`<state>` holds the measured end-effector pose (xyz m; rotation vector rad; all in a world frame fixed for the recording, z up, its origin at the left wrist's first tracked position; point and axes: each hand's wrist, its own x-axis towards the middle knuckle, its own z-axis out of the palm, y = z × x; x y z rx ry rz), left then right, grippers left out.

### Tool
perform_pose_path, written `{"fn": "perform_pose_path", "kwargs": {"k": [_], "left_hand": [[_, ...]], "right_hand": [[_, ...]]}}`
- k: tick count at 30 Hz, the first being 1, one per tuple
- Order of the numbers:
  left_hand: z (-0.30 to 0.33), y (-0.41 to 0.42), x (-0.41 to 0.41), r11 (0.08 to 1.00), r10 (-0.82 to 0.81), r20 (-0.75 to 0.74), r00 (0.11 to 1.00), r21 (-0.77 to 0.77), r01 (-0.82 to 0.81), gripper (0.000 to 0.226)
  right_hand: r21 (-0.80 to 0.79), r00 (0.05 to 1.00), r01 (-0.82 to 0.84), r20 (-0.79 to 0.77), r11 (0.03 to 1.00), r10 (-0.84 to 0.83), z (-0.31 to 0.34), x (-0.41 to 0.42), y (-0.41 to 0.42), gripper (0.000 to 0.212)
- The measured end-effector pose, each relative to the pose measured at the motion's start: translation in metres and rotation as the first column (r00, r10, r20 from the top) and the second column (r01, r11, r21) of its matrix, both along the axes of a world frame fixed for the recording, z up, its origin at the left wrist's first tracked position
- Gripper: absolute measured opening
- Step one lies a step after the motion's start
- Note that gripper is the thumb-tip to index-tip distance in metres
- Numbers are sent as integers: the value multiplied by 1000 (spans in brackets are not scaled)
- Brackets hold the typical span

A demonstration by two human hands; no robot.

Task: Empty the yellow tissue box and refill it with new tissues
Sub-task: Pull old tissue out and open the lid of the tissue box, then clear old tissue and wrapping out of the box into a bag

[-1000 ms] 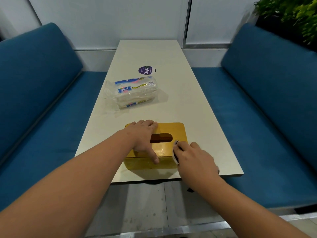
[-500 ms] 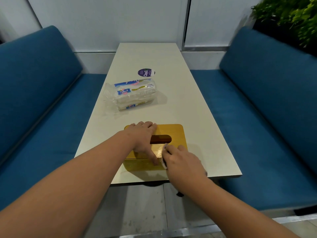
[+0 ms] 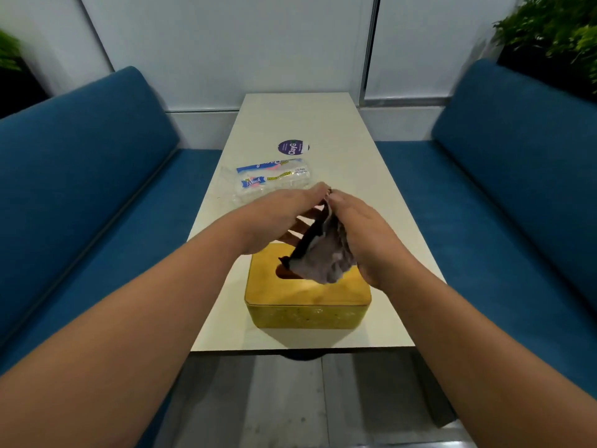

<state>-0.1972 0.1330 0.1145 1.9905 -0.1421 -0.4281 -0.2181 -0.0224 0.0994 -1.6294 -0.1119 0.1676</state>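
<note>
You are early in the emptying step. The yellow tissue box (image 3: 307,287) sits at the near end of the bench (image 3: 339,130), its lid on, and you hold a crumpled wad of old tissue (image 3: 318,261) above its slot. Your right hand (image 3: 365,234) cups the wad with curled fingers; your left hand (image 3: 277,218) meets it at the top, its grip apparently pinching the tissue's upper edge. Whether more tissue remains inside cannot be seen. The new tissue pack (image 3: 273,182) lies unopened at eleven o'clock from the box. Half a second ago both hands rested low on the box lid; now they have lifted clear with the tissue drawn out.
</note>
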Motion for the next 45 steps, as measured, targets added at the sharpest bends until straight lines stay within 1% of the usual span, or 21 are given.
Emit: {"fn": "perform_pose_path", "kwargs": {"k": [2,4,6,8,9,10,11,12,14,15,17,18,20,28,33,36,38,40,42,43,45], "left_hand": [[0,-3,-5,995,44,139,989,82,-56,38],[-9,5,-3,960,135,279,951,201,-195,33],[-19,24,-1,928,280,290,915,161,-335,26],[-33,45,-4,879,427,233,873,120,-462,21],[-40,55,-8,845,516,177,838,60,-532,16],[-46,64,-12,796,604,94,791,-26,-604,12],[-52,72,-16,732,678,7,735,-104,-674,11],[-58,79,-21,671,726,-65,685,-152,-726,12],[-69,87,-28,600,769,-142,624,-178,-780,15],[-73,90,-31,580,782,-154,604,-174,-796,15],[-79,93,-35,546,805,-173,568,-157,-823,14],[-81,94,-35,534,812,-181,555,-155,-831,14],[-82,96,-36,516,814,-210,541,-163,-841,13],[-79,94,-37,562,792,-174,585,-165,-810,12],[-72,99,-37,518,816,-155,556,-229,-824,10],[-76,105,-33,549,817,-79,571,-196,-813,11],[-85,106,-26,636,770,98,631,-27,-771,23],[-91,99,-20,689,613,256,747,290,-665,36],[-96,87,-17,673,459,256,851,524,-522,47],[-99,83,-15,667,423,227,877,577,-472,50],[-106,81,-12,684,423,173,889,583,-439,55]], "right_hand": [[298,978,-43,-184,954,101,3,0,15,31],[384,957,-96,-217,918,191,-7,3,26,40],[250,966,-184,-134,951,222,-23,8,28,40],[-94,977,-213,-16,972,213,-35,11,23,42],[-283,976,-198,32,939,215,-40,13,20,47],[-463,964,-199,64,864,257,-43,13,17,52],[-639,938,-222,67,737,341,-47,13,15,57],[-785,898,-246,36,568,438,-51,12,15,62],[-933,817,-266,-83,244,571,-61,11,18,70],[-952,793,-264,-124,153,596,-65,11,20,71],[-968,769,-237,-135,83,624,-73,12,25,50],[-972,770,-220,-120,84,627,-75,13,27,37],[-968,780,-223,-107,114,616,-78,14,28,30],[-934,794,-295,-123,200,596,-76,17,26,72],[-928,826,-278,-98,250,555,-68,19,22,79],[-924,857,-252,-75,287,510,-53,21,14,80],[-915,891,-209,-34,345,452,-44,25,5,76],[-890,936,-140,24,433,352,-37,29,-8,72],[-867,972,-47,74,496,222,-36,34,-23,70],[-866,981,6,103,500,167,-38,37,-31,67],[-872,985,103,157,478,74,-46,43,-49,59]]}}
